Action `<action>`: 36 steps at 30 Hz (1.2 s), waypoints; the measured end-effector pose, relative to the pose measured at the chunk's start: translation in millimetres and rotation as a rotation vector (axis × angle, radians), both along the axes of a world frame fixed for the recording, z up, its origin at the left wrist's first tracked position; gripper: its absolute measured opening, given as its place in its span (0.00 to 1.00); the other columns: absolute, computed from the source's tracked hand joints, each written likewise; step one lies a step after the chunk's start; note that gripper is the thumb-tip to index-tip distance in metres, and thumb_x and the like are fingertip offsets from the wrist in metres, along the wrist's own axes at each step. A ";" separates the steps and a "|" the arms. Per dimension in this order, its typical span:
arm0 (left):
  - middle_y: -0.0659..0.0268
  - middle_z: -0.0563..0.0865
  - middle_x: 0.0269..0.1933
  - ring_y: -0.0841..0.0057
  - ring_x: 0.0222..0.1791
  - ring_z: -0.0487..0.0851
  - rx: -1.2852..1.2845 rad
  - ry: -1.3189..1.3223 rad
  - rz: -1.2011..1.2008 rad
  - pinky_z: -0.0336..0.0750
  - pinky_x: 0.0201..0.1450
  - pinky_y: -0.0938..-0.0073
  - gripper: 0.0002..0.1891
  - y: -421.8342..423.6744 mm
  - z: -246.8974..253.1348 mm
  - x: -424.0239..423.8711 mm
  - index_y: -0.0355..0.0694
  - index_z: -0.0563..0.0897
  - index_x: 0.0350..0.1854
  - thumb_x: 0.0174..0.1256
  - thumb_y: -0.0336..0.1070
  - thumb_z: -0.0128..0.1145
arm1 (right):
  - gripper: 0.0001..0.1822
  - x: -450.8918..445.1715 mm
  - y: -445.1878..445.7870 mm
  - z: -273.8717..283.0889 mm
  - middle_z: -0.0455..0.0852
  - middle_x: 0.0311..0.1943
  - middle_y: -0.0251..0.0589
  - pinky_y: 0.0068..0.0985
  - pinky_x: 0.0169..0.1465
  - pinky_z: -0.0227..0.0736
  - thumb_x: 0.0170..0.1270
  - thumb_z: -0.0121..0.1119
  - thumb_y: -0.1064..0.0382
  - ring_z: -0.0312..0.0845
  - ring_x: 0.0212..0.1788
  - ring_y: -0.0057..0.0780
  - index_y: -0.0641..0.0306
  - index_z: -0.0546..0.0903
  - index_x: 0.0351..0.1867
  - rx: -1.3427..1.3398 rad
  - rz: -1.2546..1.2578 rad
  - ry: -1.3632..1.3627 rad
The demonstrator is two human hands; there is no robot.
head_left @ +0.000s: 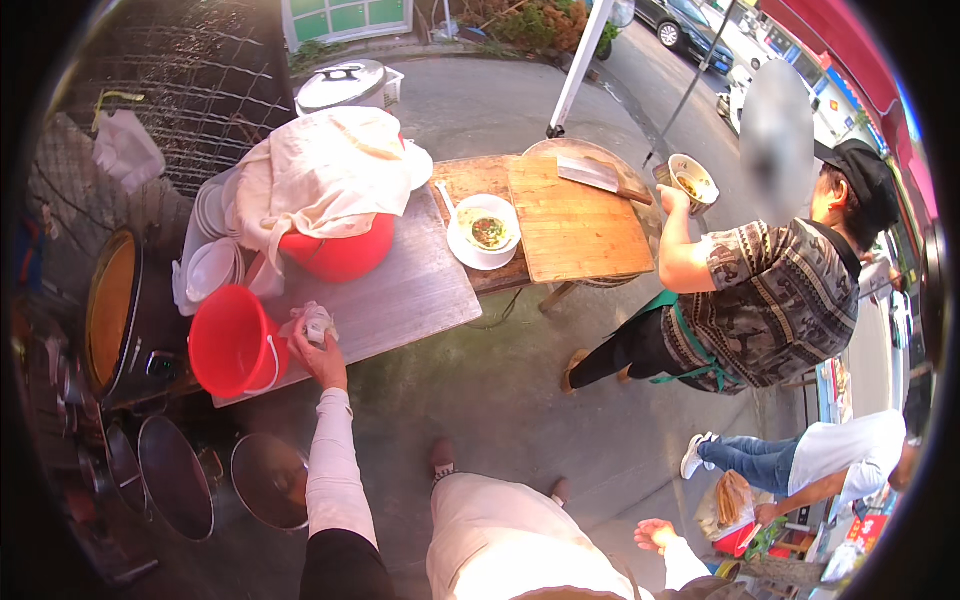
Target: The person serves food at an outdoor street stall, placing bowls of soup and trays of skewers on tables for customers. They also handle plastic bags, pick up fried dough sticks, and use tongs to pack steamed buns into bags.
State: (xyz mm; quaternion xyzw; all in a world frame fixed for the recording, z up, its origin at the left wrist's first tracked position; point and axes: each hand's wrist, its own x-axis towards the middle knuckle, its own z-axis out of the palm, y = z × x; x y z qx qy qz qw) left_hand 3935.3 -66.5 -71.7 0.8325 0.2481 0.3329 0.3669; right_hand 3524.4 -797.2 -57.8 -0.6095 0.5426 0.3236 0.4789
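Note:
My left hand (321,361) grips a crumpled pale cloth (311,321) over the edge of the grey-topped table (420,300). Close beside it, to the left, stands a red plastic bucket (264,345) with a white handle. My right hand (656,534) hangs low at the lower right, fingers apart, holding nothing. Behind the bucket, a large cream cloth (322,180) drapes over a red basin (345,255), hiding what is inside. A white bowl (487,259) of food with chopped greens sits further right, a white spoon (445,199) beside it.
A cleaver (589,175) lies on a wooden cutting board (585,240). To the right, a person (765,300) holds a patterned bowl (705,196). Stacked white dishes (214,271) sit at the left, with large round pots (176,480) below. Another person (847,454) carries a bag.

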 end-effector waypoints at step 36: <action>0.57 0.80 0.57 0.61 0.50 0.83 -1.441 0.325 0.129 0.84 0.47 0.58 0.17 -283.5 -87.4 247.8 0.37 0.74 0.60 0.71 0.30 0.53 | 0.13 78.6 217.2 23.8 0.87 0.45 0.41 0.30 0.46 0.82 0.72 0.56 0.63 0.85 0.45 0.31 0.60 0.79 0.54 0.095 -0.453 -0.191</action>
